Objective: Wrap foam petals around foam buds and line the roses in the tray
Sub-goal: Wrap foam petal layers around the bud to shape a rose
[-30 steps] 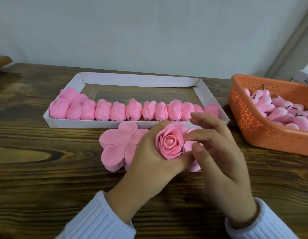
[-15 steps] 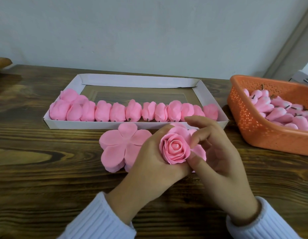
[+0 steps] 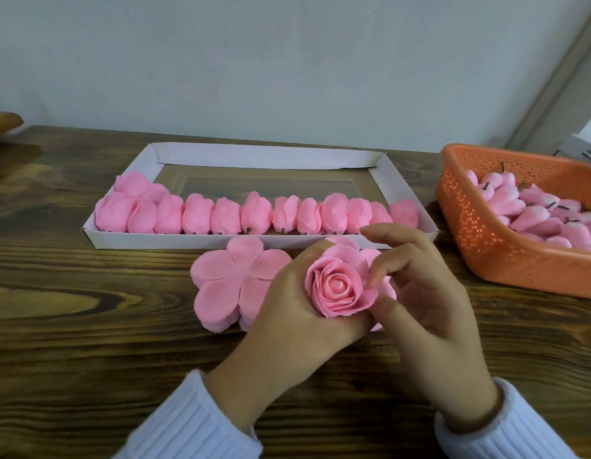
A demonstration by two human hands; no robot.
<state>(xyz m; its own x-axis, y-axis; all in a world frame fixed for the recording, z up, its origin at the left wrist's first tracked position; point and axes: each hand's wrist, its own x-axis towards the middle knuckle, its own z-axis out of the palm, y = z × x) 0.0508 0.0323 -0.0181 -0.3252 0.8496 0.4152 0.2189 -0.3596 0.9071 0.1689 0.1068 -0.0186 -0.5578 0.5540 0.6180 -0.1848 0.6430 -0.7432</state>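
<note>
Above the dark wooden worktop [image 3: 88, 326], just in front of the white cardboard tray [image 3: 174, 240], a pink foam rose [image 3: 338, 286] faces upward, with a tight spiral centre and looser outer petals. The left hand [image 3: 294, 313] curls round its base. The right hand [image 3: 426, 293] pinches an outer petal between thumb and forefinger. Flat pink five-lobed foam petal sheets [image 3: 231, 283] lie stacked beneath.
</note>
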